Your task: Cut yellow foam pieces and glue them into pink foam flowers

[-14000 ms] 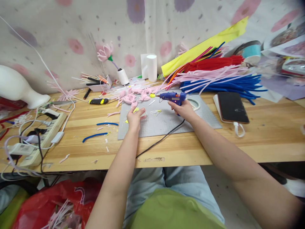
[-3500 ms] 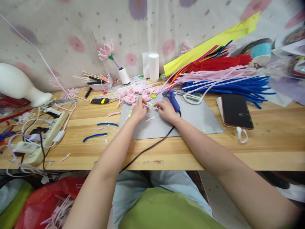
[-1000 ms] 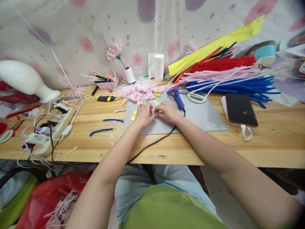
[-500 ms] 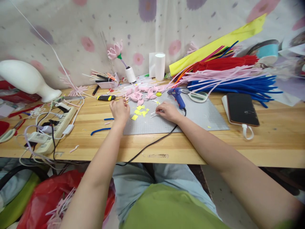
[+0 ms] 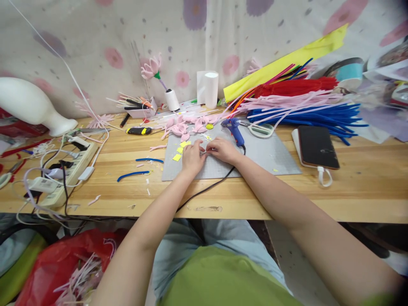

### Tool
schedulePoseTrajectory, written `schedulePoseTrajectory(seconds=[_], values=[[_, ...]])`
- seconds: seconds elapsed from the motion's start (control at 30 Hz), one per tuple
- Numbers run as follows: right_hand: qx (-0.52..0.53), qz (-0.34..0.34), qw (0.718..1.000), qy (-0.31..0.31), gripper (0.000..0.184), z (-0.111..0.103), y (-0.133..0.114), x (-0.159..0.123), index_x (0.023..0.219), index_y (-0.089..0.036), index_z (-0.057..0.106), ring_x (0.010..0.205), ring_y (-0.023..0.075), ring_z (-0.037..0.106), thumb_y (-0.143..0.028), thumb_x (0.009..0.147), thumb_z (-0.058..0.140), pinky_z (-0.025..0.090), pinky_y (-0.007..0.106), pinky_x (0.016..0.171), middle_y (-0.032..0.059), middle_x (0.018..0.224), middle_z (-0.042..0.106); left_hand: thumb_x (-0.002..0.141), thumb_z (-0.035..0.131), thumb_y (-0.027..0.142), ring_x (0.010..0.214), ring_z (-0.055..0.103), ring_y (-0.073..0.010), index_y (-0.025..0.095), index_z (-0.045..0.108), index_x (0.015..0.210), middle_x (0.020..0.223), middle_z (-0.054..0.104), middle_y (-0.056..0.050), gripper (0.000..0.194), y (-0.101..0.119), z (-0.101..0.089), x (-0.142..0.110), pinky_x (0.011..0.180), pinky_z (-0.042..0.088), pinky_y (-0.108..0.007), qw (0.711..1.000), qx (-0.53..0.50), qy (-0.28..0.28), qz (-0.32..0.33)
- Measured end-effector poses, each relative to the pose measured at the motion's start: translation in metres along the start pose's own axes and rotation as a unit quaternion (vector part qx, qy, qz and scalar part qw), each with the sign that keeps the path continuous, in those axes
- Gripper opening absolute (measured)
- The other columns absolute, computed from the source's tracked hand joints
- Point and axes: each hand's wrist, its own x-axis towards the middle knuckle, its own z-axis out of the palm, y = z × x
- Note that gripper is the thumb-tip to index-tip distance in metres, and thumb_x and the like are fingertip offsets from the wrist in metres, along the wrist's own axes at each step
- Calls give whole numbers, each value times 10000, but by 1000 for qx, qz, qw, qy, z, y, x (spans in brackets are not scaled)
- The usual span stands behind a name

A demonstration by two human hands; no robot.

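My left hand [image 5: 192, 157] and my right hand [image 5: 222, 149] meet over the grey cutting mat [image 5: 267, 155], fingertips pinched together on a tiny piece I cannot make out. Small yellow paper scraps [image 5: 179, 150] lie on the mat just left of my left hand. Pink petal pieces [image 5: 181, 126] are heaped at the mat's far edge. The blue glue gun [image 5: 234, 128] lies just beyond my right hand, its black cord [image 5: 207, 190] running off the table's front edge.
White scissors [image 5: 260, 128] lie right of the glue gun and a black phone [image 5: 316, 146] further right. Bundled chenille stems [image 5: 296, 102] fill the back right. A power strip [image 5: 65, 172] with plugs sits left, blue stem bits [image 5: 132, 174] nearby, a red bag [image 5: 63, 272] below.
Half a second ago my left hand was out at the mat's left edge; it has come back right and joined my right hand. The glue gun has lain on the mat since 3.5 s ago.
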Motion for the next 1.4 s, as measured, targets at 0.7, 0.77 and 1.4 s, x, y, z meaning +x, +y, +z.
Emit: schedulePoseTrajectory(seconds=[0.7, 0.77, 1.4], values=[[157, 204, 938, 232, 169, -20, 5, 5, 859, -180, 627, 702, 162, 585, -295, 831, 506, 430, 291, 690, 32, 744, 658, 731, 591, 111, 1038, 571, -248, 169, 495, 1140, 823, 710, -48, 425, 4, 5, 13, 959, 348, -409, 1000, -3, -5, -22], [159, 213, 934, 239, 193, -21, 4, 5, 934, -188, 582, 656, 160, 569, -317, 854, 462, 422, 295, 669, 13, 681, 622, 728, 579, 93, 1049, 566, -253, 158, 473, 1166, 843, 705, -60, 455, 6, 8, 18, 959, 348, -403, 1000, 8, 4, -10], [272, 237, 929, 83, 88, 4, -43, 69, 813, -207, 500, 615, 128, 523, -264, 777, 556, 414, 264, 640, -31, 625, 529, 891, 351, 196, 802, 602, -90, 170, 358, 1051, 893, 597, -38, 163, -55, -48, 39, 774, 456, -247, 890, -246, 320, -213]])
